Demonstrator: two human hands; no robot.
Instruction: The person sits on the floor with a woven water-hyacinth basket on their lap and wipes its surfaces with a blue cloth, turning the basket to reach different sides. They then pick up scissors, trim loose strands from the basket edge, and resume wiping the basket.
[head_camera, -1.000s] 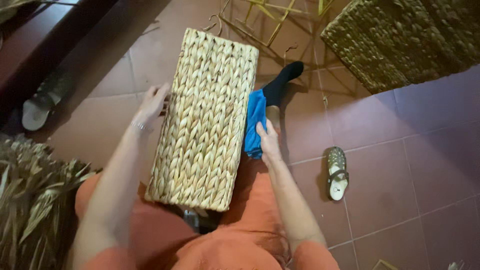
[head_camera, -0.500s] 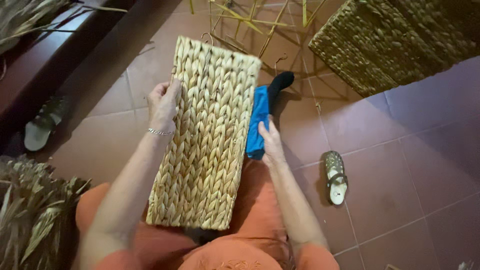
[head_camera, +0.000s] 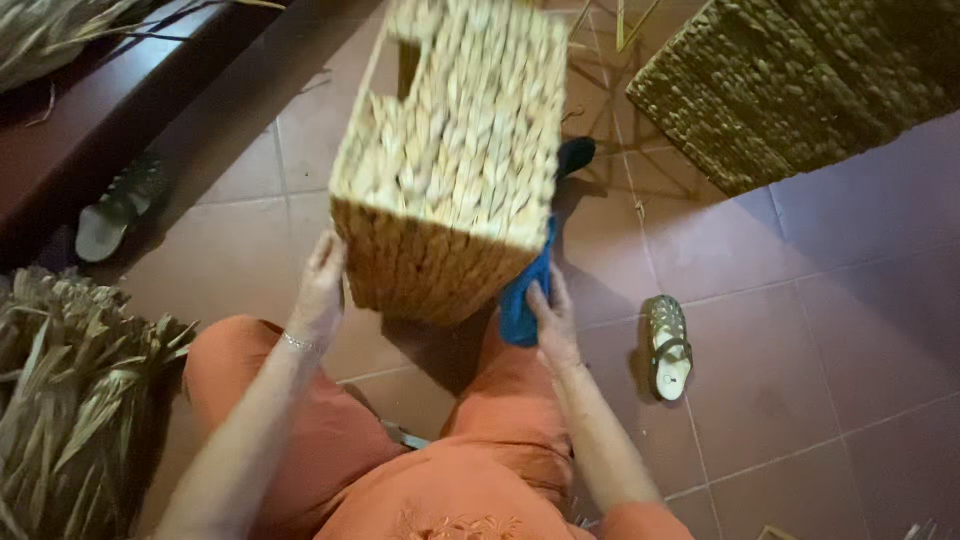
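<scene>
At the far left of the tiled floor (head_camera: 250, 270), a heap of dried straw (head_camera: 70, 400) lies beside the person's knee, and above it a grey-green sandal (head_camera: 115, 205) rests against a dark step (head_camera: 130, 110). Next comes the left hand (head_camera: 320, 290), its fingers together and flat against the lower left corner of a woven basket (head_camera: 455, 150), with a thin bracelet (head_camera: 298, 343) at the wrist. That basket is pale, box-shaped and tilted, held up over the lap in orange trousers (head_camera: 330, 440); its plaited bottom faces the camera, and a small handle opening shows near its top left. Under its lower right corner hangs a blue cloth (head_camera: 520, 310), touching the basket. The right hand (head_camera: 553, 315) lies just beside the cloth, its fingers spread slightly and resting on it and the basket's corner; whether they grip the cloth cannot be told. Right of that hand, a second sandal (head_camera: 668, 345) lies on the floor, apart from the leg. At the upper right corner sits a darker woven basket (head_camera: 800, 80), well apart from the hands, with thin yellow sticks (head_camera: 620, 40) to its left.
</scene>
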